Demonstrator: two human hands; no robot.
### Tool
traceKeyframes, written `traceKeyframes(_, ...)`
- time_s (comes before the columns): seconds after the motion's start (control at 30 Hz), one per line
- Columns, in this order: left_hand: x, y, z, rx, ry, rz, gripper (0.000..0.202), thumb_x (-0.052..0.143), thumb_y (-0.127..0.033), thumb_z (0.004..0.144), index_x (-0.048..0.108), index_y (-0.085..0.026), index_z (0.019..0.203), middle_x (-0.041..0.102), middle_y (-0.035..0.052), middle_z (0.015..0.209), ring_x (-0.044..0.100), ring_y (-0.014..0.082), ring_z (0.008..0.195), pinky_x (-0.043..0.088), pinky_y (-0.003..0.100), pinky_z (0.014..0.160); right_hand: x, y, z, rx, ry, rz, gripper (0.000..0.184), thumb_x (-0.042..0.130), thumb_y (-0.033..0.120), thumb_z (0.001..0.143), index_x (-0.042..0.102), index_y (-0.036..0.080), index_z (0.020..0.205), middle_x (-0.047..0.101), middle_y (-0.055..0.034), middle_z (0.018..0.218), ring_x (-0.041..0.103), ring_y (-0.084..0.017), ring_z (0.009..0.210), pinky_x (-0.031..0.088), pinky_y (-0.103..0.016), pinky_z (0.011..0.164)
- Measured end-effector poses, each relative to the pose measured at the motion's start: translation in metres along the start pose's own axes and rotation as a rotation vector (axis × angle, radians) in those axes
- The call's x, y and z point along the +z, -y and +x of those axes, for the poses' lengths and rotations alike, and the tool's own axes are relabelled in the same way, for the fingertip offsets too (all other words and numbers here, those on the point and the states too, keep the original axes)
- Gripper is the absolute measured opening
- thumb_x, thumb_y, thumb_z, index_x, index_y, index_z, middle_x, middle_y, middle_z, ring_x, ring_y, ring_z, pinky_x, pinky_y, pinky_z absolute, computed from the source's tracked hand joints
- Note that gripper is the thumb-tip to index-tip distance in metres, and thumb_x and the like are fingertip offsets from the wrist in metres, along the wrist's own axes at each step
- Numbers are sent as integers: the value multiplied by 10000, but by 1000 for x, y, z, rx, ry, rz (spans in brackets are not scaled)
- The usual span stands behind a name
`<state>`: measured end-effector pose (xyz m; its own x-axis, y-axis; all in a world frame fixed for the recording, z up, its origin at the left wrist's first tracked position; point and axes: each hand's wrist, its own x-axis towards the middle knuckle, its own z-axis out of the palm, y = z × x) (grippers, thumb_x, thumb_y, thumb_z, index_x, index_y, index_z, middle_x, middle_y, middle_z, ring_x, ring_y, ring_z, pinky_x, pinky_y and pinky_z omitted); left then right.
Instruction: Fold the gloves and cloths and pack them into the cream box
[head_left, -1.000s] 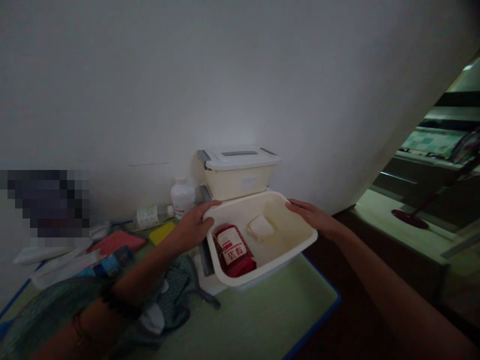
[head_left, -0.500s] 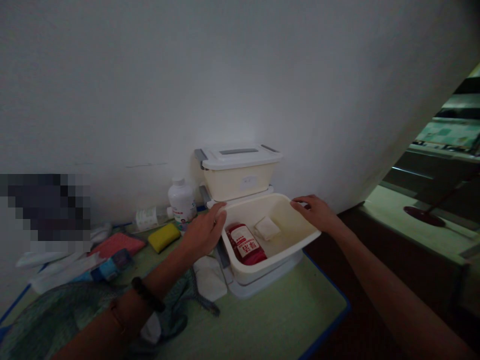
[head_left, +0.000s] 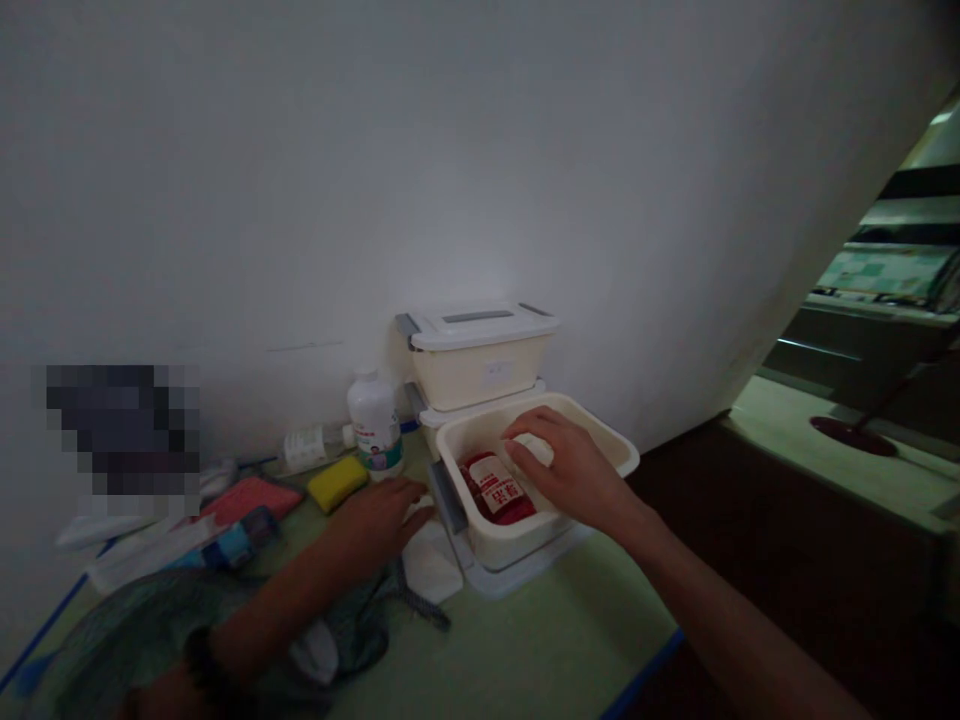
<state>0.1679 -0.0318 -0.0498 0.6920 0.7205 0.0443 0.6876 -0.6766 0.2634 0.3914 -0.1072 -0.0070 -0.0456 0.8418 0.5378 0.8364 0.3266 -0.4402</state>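
Observation:
An open cream bin (head_left: 609,452) rests on a white lid on the green mat. Inside lie a red pouch (head_left: 498,490) with a white label and a small white block (head_left: 537,447). My right hand (head_left: 568,470) reaches into the bin, its fingers curled over the white block. My left hand (head_left: 382,514) lies on the mat left of the bin, fingers flat on a white pad (head_left: 430,562). A second, lidded cream bin (head_left: 477,352) stands stacked behind, against the wall.
A white bottle (head_left: 374,424), a yellow sponge (head_left: 337,482), a red cloth (head_left: 249,496), a blue packet (head_left: 237,541) and white wrappers lie left. A dark green cloth (head_left: 161,633) lies near me. The mat's blue edge (head_left: 643,673) meets dark floor at right.
The bin was set down on the lid. My right hand left its rim and went inside onto the white block. My left hand dropped from the rim to the white pad.

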Motion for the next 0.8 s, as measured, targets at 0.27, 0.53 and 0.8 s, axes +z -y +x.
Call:
traceKeyframes(0.27,12,19,-2,68,44,-218,133,521,-254,767,626,-181,804,684,65,851,624,216,812,466,308,743,23,54,-1,-75,-12,219,156,496,159,858,650,173,838,619,-46,884,572,-149,878,452,-293,817)
traceKeyframes(0.53,-38,53,-50,-165,-231,-558,279,403,-468,855,490,-203,868,589,-20,683,552,150,603,419,235,527,62,104,-5,-152,20,387,227,440,155,882,619,185,1019,598,-66,1044,561,-152,994,450,-309,905)
traceKeyframes(0.8,8,76,-66,-264,-411,-844,231,484,-431,830,485,-200,831,560,-3,745,539,167,689,434,264,610,163,95,-20,-105,129,500,421,487,153,825,441,218,1238,482,-98,1266,465,-201,1185,410,-394,1000)
